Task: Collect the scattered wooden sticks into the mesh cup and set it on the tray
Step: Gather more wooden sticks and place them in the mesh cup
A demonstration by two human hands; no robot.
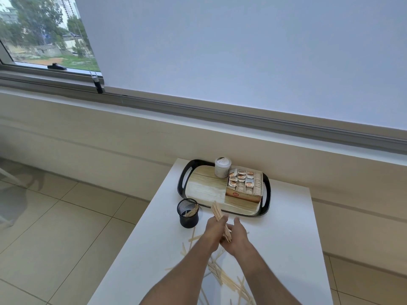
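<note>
A black mesh cup (188,219) stands upright on the white table, just left of the tray's near left corner, with a few wooden sticks leaning inside it. My left hand (214,230) grips a bundle of wooden sticks (217,211) that points up toward the tray. My right hand (238,236) cups the bundle's lower end from the right. Several loose sticks (222,275) lie scattered on the table under and behind my forearms. The tray (207,190), black-rimmed with a wood-look floor, sits at the table's far end.
On the tray stand a white round jar (222,167) and an open cardboard box of sachets (245,184). The table (286,234) is narrow, with tiled floor on both sides. A wall and window sill rise behind it.
</note>
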